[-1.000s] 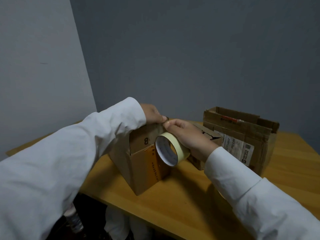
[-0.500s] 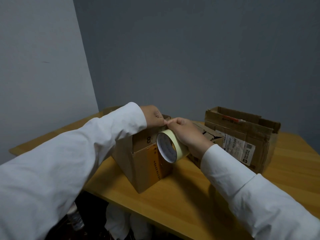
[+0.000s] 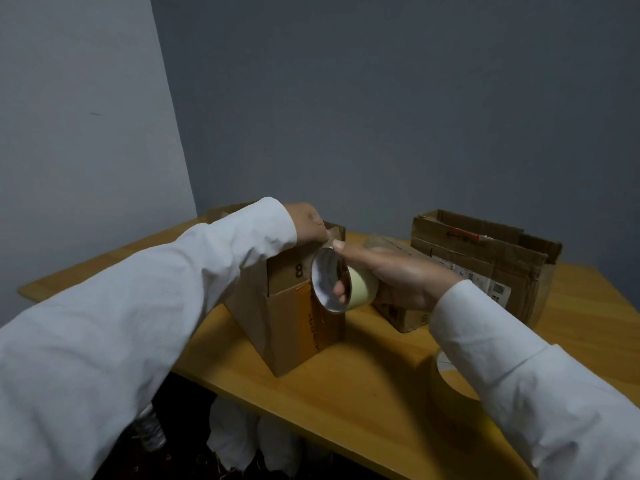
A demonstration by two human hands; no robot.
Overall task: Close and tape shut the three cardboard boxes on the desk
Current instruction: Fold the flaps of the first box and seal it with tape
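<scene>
**Inspector:** State the position of the work.

**Assistant:** The near box (image 3: 294, 306) stands on the tabletop (image 3: 363, 386) at centre frame, one corner towards the camera. The small box (image 3: 398, 313) sits just right of it, largely behind the right hand. The far box (image 3: 485, 258) stands at right, flaps up, not closed.

**Inspector:** The left hand?

**Assistant:** The left hand (image 3: 306, 221) reaches over the near box, its grip clamped at the top edge. My judgement: it pins the tape end or a flap so the strip can be drawn off. Which of the two, I cannot tell.

**Inspector:** And the right?

**Assistant:** The right hand (image 3: 398, 275) holds the tape roll (image 3: 341, 282) against the box's upper corner, thumb on the rim, one finger through the core, grip clamped on the roll. The palm faces left, the wrist level. That hold lets the roll turn as it pulls away, I judge.

**Inspector:** Anything else?

**Assistant:** A second roll (image 3: 450, 379) lies flat at lower right, partly hidden by the sleeve (image 3: 519, 375).
</scene>
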